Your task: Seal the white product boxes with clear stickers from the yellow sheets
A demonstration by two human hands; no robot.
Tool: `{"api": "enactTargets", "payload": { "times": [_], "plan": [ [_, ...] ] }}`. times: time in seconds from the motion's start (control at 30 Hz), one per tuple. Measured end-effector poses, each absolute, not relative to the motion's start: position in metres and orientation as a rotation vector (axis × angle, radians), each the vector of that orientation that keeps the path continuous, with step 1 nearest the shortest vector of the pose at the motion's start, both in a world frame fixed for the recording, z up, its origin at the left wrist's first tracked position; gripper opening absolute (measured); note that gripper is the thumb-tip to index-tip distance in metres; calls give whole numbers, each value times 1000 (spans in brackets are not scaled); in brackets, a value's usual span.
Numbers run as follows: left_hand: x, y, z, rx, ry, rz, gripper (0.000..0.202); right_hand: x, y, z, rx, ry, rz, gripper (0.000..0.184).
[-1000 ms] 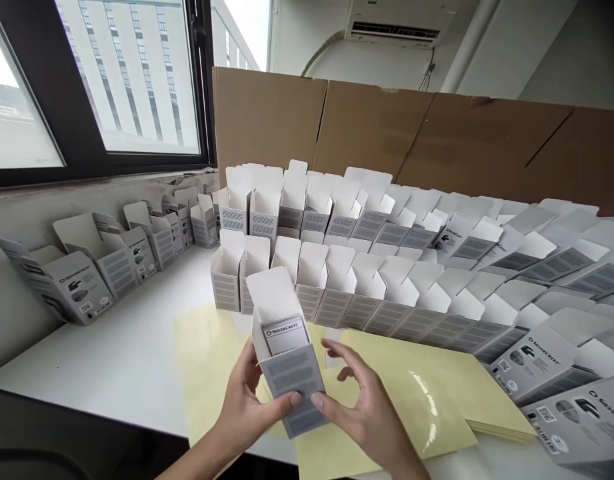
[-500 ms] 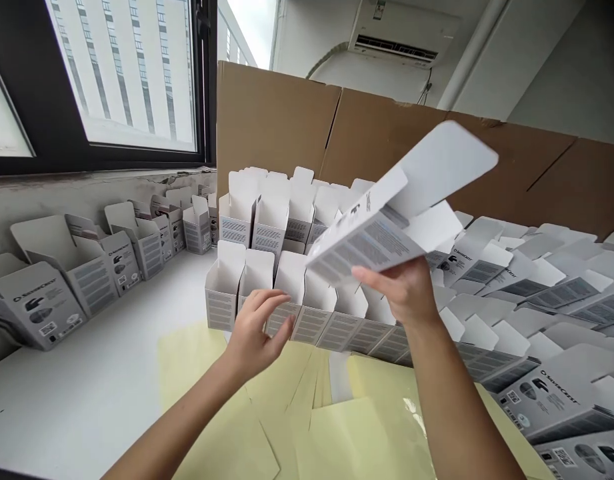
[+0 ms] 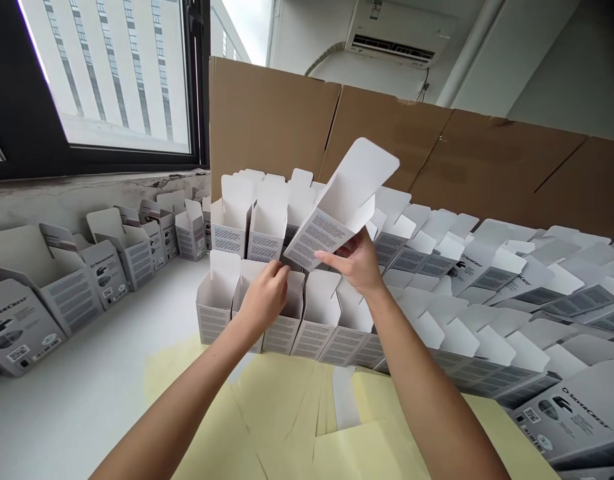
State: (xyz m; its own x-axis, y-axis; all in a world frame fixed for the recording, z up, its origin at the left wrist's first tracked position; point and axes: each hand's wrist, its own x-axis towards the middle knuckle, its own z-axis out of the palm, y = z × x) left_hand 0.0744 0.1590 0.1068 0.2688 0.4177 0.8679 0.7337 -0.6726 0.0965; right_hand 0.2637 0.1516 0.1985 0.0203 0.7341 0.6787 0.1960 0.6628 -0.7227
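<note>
So the right hand [image 3: 354, 259] has got hold of a box [image 3: 317, 233] — thumb flat on the grey printed side, fingers wrapped round behind. The box is up in the air and tilted, its bottom pointing down and left, its open top pointing up to the right with the long flap sticking out and the white inside showing. It sits in front of the back row [image 3: 267, 233] and covers part of it.

Left hand [image 3: 265, 293] is at the front row [image 3: 314, 327], fingers curled in and bunched together over the tops of the boxes there, just below the lifted one. Can't tell if it's pinching a flap or just closed on itself, since the back of the hand hides that.

Both rows stand upright on the desk [image 3: 101, 400], flaps open, packed side by side and running off to the right. Near the right edge there's a box with SilverCrest printed on it [image 3: 569, 413]. More open boxes [image 3: 69, 300] line the wall on the left.

Yellow sheets [image 3: 281, 400] are spread under the forearms — overlapping, right in front of the front row. Tall brown cardboard [image 3: 271, 123] stands behind everything.
</note>
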Motion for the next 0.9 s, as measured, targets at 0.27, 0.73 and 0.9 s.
{"api": "enactTargets", "payload": {
  "times": [0.27,0.73,0.9],
  "plan": [
    [71,158,98,-2148,-941,-1452,24,259,167,181,-953,-1651,585,65],
    [71,156,99,-2151,-905,-1480,24,261,180,199,-1180,-1871,627,65],
    [70,155,99,-2159,-896,-1475,24,266,184,203,-1251,-1918,585,54]
  ]
}}
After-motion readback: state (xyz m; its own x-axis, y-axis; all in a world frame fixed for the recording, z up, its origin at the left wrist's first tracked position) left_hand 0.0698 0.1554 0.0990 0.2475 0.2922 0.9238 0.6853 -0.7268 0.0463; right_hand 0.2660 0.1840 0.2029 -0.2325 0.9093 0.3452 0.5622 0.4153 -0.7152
